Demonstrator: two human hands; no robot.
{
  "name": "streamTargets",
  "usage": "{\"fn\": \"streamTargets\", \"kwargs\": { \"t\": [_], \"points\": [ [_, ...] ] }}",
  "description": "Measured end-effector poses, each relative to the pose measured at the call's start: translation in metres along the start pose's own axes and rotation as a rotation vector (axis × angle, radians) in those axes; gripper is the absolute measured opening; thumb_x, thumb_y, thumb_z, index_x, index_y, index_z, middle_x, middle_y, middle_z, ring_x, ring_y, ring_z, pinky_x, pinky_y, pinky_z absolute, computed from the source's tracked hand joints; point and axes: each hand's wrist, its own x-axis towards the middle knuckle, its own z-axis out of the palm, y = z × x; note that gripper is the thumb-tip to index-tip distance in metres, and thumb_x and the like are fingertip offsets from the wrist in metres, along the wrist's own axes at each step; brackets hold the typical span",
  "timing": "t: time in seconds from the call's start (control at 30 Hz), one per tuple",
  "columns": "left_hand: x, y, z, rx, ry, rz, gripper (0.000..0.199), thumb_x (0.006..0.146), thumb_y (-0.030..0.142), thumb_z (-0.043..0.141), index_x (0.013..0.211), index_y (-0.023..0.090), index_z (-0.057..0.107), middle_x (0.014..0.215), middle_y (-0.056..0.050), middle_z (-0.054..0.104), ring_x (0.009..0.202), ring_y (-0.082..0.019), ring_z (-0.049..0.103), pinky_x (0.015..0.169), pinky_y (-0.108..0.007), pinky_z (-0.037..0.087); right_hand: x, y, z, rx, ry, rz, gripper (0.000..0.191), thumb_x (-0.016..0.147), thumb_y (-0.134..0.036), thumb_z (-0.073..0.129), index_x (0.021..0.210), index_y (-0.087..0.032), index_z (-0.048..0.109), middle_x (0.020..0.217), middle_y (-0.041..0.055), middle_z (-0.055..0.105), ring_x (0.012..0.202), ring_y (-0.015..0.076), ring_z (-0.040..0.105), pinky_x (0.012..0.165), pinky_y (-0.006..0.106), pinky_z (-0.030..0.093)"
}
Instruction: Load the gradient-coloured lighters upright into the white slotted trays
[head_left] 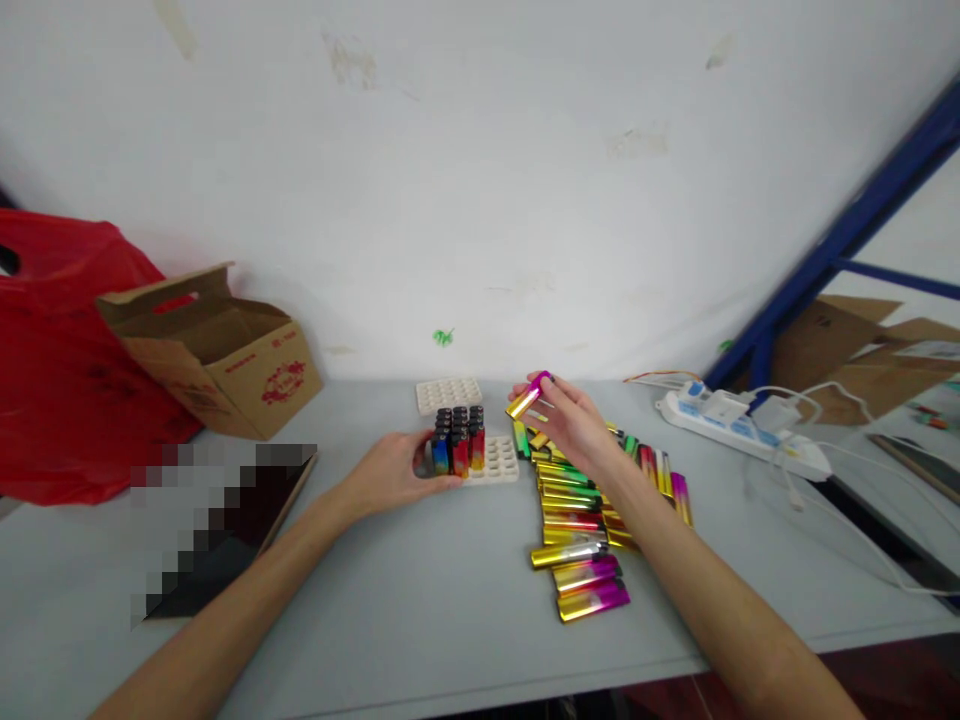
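Note:
My right hand (566, 415) pinches a shiny purple-and-gold lighter (527, 397), held tilted above the table. My left hand (397, 470) is closed round the left end of a white tray (501, 460) with round holes, its thumb along the front edge. Upright lighters with black tops (459, 440), in blue and red-yellow, fill the left part of that tray; bare holes show on its right. Under and beside my right forearm lies a pile of metallic lighters (574, 500) in gold, green, red and purple, partly hidden by the arm.
Behind the tray lies a second white holed tray (448, 395). To the left are an open cardboard box (247, 370), a red bag (67, 350) and a dark flat object (240, 550). A white power strip (742, 435) with plugs and cables lies right, near a blue frame (765, 340).

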Motion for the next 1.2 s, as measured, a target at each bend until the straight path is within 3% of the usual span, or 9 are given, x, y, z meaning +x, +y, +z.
{"fn": "streamTargets", "kwargs": {
  "t": [0.2, 0.37, 0.47, 0.67, 0.9, 1.03, 1.2],
  "points": [
    [-0.001, 0.003, 0.0, -0.005, 0.018, -0.01, 0.056, 0.082, 0.076, 0.067, 0.084, 0.021, 0.06, 0.064, 0.002, 0.057, 0.058, -0.017, 0.051, 0.056, -0.031, 0.031, -0.01, 0.009, 0.009, 0.154, -0.042, 0.132, 0.044, 0.083, -0.054, 0.088, 0.11, -0.027, 0.066, 0.083, -0.0049, 0.066, 0.072, 0.0141, 0.067, 0.07, 0.03, 0.058],
    [-0.002, 0.001, 0.003, 0.011, 0.039, 0.004, 0.053, 0.082, 0.073, 0.069, 0.087, 0.02, 0.063, 0.065, 0.001, 0.061, 0.059, -0.018, 0.056, 0.056, -0.032, 0.032, -0.011, 0.016, 0.014, 0.008, -0.091, 0.107, 0.05, 0.086, -0.064, 0.081, 0.108, -0.024, 0.06, 0.066, -0.011, 0.048, 0.047, 0.0062, 0.031, 0.045, 0.019, 0.027],
    [-0.002, 0.001, 0.005, 0.036, 0.035, 0.017, 0.058, 0.079, 0.077, 0.07, 0.092, 0.021, 0.065, 0.069, -0.001, 0.066, 0.061, -0.02, 0.06, 0.057, -0.032, 0.035, -0.013, 0.02, 0.017, -0.171, -0.064, 0.083, 0.054, 0.084, -0.074, 0.076, 0.096, -0.024, 0.058, 0.059, -0.0129, 0.034, 0.045, 0.006, 0.021, 0.042, 0.019, 0.015],
    [-0.003, 0.001, 0.006, 0.086, 0.005, 0.008, 0.062, 0.08, 0.078, 0.068, 0.103, 0.02, 0.067, 0.077, -0.003, 0.07, 0.068, -0.024, 0.065, 0.06, -0.032, 0.037, -0.019, 0.027, 0.021, -0.282, -0.011, 0.058, 0.068, 0.087, -0.085, 0.059, 0.063, -0.023, 0.044, 0.054, -0.0086, 0.027, 0.046, 0.0072, 0.021, 0.045, 0.024, 0.013],
    [-0.002, 0.001, 0.005, 0.075, 0.01, 0.018, 0.063, 0.075, 0.08, 0.072, 0.098, 0.021, 0.067, 0.077, -0.004, 0.073, 0.067, -0.024, 0.064, 0.06, -0.033, 0.037, -0.02, 0.028, 0.023, -0.135, -0.093, 0.171, 0.051, 0.089, -0.066, 0.053, 0.064, -0.026, 0.036, 0.053, -0.0107, 0.021, 0.047, 0.0081, 0.01, 0.043, 0.024, 0.01],
    [-0.003, 0.001, 0.005, 0.075, -0.019, 0.028, 0.062, 0.076, 0.079, 0.071, 0.098, 0.021, 0.068, 0.079, -0.004, 0.073, 0.068, -0.023, 0.064, 0.061, -0.032, 0.037, -0.018, 0.029, 0.022, -0.131, -0.086, 0.176, 0.044, 0.088, -0.059, 0.052, 0.064, -0.026, 0.036, 0.054, -0.0109, 0.021, 0.045, 0.008, 0.011, 0.042, 0.023, 0.011],
    [-0.003, 0.002, 0.005, 0.071, -0.014, 0.037, 0.063, 0.078, 0.077, 0.072, 0.105, 0.02, 0.069, 0.084, -0.006, 0.076, 0.074, -0.025, 0.067, 0.064, -0.032, 0.039, -0.016, 0.034, 0.019, -0.171, -0.042, 0.2, 0.051, 0.09, -0.069, 0.055, 0.067, -0.025, 0.041, 0.055, -0.0107, 0.021, 0.047, 0.0082, 0.011, 0.044, 0.023, 0.01]
  ]
}}
